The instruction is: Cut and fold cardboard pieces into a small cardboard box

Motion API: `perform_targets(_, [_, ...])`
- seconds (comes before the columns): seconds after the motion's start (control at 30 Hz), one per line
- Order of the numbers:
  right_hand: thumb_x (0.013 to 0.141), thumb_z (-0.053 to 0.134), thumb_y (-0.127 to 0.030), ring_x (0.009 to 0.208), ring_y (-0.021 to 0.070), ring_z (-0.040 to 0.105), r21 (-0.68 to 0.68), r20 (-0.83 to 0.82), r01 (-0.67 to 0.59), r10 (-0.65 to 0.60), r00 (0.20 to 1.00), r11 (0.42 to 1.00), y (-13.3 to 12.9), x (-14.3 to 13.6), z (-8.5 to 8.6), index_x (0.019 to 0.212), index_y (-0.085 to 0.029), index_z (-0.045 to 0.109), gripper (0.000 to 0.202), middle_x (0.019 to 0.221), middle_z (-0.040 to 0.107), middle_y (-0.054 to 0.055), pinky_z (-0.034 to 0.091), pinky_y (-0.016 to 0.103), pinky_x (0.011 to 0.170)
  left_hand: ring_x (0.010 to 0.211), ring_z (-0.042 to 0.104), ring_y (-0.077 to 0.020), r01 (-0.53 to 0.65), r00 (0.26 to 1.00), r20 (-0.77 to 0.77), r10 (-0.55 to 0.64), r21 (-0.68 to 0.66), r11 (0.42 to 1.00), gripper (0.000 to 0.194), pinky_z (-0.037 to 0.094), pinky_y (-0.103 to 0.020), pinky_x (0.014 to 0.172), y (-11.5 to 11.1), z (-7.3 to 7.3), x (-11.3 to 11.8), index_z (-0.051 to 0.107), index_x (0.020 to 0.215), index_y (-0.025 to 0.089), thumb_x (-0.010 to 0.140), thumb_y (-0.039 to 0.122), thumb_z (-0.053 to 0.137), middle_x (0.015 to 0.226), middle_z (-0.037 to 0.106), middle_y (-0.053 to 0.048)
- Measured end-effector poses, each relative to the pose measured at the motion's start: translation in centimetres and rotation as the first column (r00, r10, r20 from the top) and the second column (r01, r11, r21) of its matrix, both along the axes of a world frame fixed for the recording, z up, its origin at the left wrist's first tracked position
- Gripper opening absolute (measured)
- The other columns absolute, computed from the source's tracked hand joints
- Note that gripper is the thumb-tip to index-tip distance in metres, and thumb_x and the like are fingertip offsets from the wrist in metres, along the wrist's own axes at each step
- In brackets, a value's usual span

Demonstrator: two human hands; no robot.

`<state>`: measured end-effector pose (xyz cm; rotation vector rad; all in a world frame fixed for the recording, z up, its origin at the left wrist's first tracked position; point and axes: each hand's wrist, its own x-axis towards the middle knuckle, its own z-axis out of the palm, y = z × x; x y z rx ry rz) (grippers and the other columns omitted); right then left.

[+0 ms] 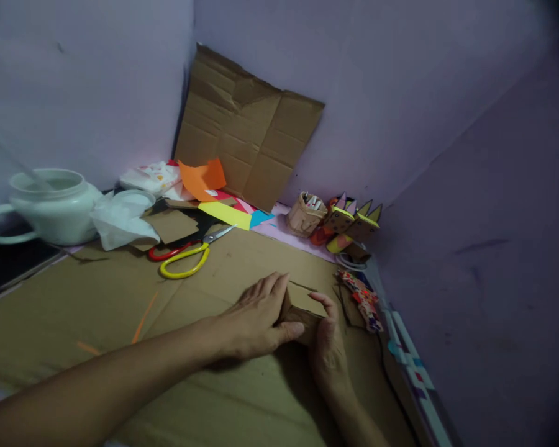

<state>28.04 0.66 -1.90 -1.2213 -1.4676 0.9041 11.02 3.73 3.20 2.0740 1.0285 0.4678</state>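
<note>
Between my two hands sits a small brown cardboard box (306, 299) on a cardboard sheet (205, 385). My left hand (262, 316) presses along its left side, fingers together and stretched forward, thumb across the near face. From the right, my right hand (328, 338) wraps round the box, with fingertips bent over its upper edge; part of this hand's grip is hidden. Scissors (198, 249) with one red and one yellow handle lie partly opened, beyond my left hand.
At the left stands a white pot (58, 208), with crumpled white plastic (123, 220) beside it. Coloured paper (223, 214) and a leaning cardboard panel (251, 130) are at the back. A paper holder (306, 214) and decorated cardboard pieces (354, 220) stand back right, near a dark cable (391, 385).
</note>
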Motion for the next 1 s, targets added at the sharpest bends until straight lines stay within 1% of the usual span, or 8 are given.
perform_targets(0.1, [0.081,0.031,-0.066,0.086,0.0245,0.058,0.008,0.025,0.051,-0.051,0.998,0.999,-0.3,-0.3,0.8,0.111,-0.027,0.041,0.05,0.102,0.057,0.006,0.047,0.038,0.072,0.135,0.012,-0.0308,0.005,0.998,-0.065,-0.003,0.037,0.999,0.083,0.016,-0.048,0.108,0.1,0.0,-0.6,0.011,0.142,0.006,0.079,0.045,0.048,0.148,0.015,-0.02])
perform_targets(0.17, [0.082,0.03,-0.066,0.086,0.0241,0.058,0.003,0.063,0.056,-0.056,0.996,0.998,-0.6,-0.4,1.1,0.111,-0.026,0.041,0.05,0.102,0.056,0.006,0.046,0.038,0.075,0.134,0.017,-0.0304,0.012,0.997,-0.073,-0.009,0.035,0.999,0.082,0.018,-0.047,0.107,0.0,0.0,-0.7,0.01,0.142,0.006,0.079,0.042,0.05,0.147,0.019,-0.02])
perform_targets(0.33, [0.086,0.03,-0.058,0.112,0.0267,0.044,0.017,0.196,0.053,-0.055,0.979,0.998,-1.4,0.1,0.7,0.117,-0.026,0.038,0.045,0.118,0.047,0.007,0.035,0.042,0.094,0.131,0.025,-0.0298,0.04,0.999,0.021,-0.041,0.059,0.997,0.075,0.021,-0.049,0.105,-0.1,0.0,-0.6,0.014,0.142,0.014,0.08,0.035,0.051,0.143,0.029,-0.017])
perform_targets(0.53, [0.087,0.035,-0.055,0.123,0.0271,0.034,0.127,0.165,-0.008,-0.013,0.986,0.992,-1.5,0.4,0.5,0.111,-0.029,0.041,0.036,0.125,0.041,0.006,0.027,0.044,0.1,0.122,0.037,-0.0232,0.11,0.973,0.184,-0.14,0.163,0.98,0.06,0.032,-0.04,0.102,-0.2,0.0,-0.6,0.03,0.135,0.029,0.08,0.02,0.052,0.135,0.036,-0.007])
perform_targets(0.63, [0.088,0.036,-0.052,0.128,0.0268,0.026,0.164,0.154,-0.05,0.024,0.988,0.985,-1.5,0.5,0.5,0.109,-0.03,0.041,0.031,0.131,0.036,0.005,0.022,0.045,0.102,0.119,0.04,-0.0243,0.117,0.973,0.177,-0.145,0.164,0.98,0.057,0.033,-0.041,0.1,-0.2,-0.1,-0.6,0.033,0.133,0.029,0.08,0.023,0.054,0.132,0.04,-0.007])
perform_targets(0.83, [0.088,0.038,-0.051,0.126,0.0269,0.029,0.167,0.224,-0.038,0.0,0.975,0.985,-1.8,0.5,0.3,0.109,-0.03,0.038,0.03,0.12,0.04,0.006,0.026,0.045,0.101,0.116,0.041,-0.0251,0.115,0.988,0.08,-0.13,0.173,0.978,0.051,0.034,-0.043,0.099,-0.5,0.2,-0.4,0.035,0.131,0.029,0.083,0.028,0.052,0.127,0.043,-0.007])
perform_targets(0.93, [0.086,0.039,-0.052,0.127,0.0273,0.028,0.184,0.263,-0.039,-0.011,0.965,0.982,-1.7,0.3,0.4,0.108,-0.028,0.036,0.032,0.127,0.035,0.008,0.027,0.046,0.101,0.113,0.044,-0.0248,0.12,0.99,0.051,-0.131,0.187,0.975,0.046,0.035,-0.042,0.098,-0.6,0.2,-0.2,0.037,0.129,0.029,0.085,0.029,0.049,0.124,0.045,-0.007])
perform_targets(1.0, [0.084,0.043,-0.054,0.126,0.0279,0.029,0.205,0.294,-0.047,-0.015,0.956,0.978,-1.6,0.3,0.4,0.107,-0.027,0.036,0.036,0.13,0.032,0.01,0.029,0.046,0.1,0.116,0.041,-0.0257,0.122,0.991,0.037,-0.132,0.199,0.972,0.047,0.033,-0.043,0.099,-0.7,0.0,-0.2,0.035,0.131,0.03,0.086,0.031,0.049,0.128,0.042,-0.008])
